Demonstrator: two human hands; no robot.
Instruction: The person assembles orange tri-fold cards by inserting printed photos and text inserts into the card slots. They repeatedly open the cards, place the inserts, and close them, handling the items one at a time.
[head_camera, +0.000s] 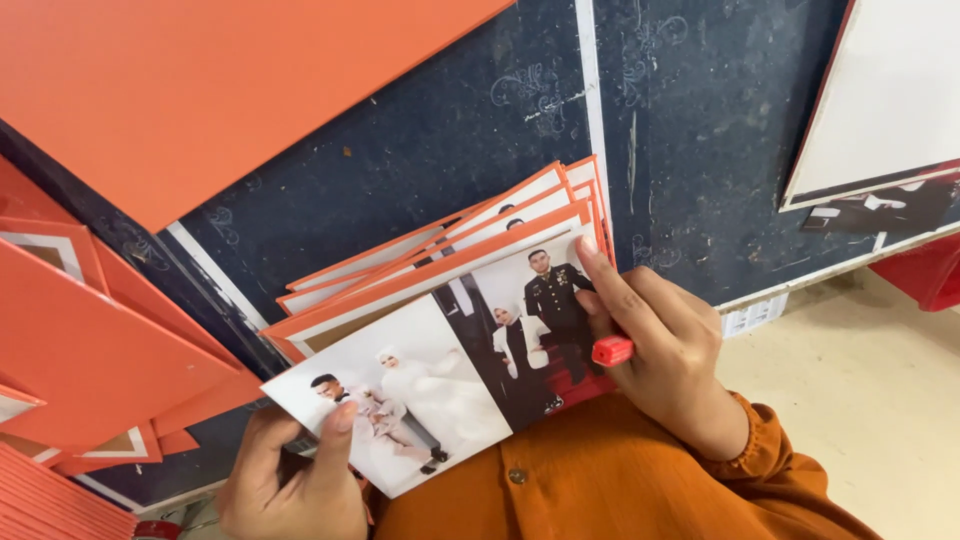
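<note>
The left hand (290, 480) is cut off by the bottom edge, its fingers hidden behind the photo (440, 365). The right hand (660, 350) covers most of a red pen (612, 350), so only its capped end shows. The cards (440, 250) under the photo show only their edges, and the orange sheet (200, 90) runs off the top and left.

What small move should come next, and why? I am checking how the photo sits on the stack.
Probably press the photo print flat onto the top orange card. The left hand pinches its lower corner, the right hand, holding a red cap, pins its right edge, and the print overhangs the stack.
</note>
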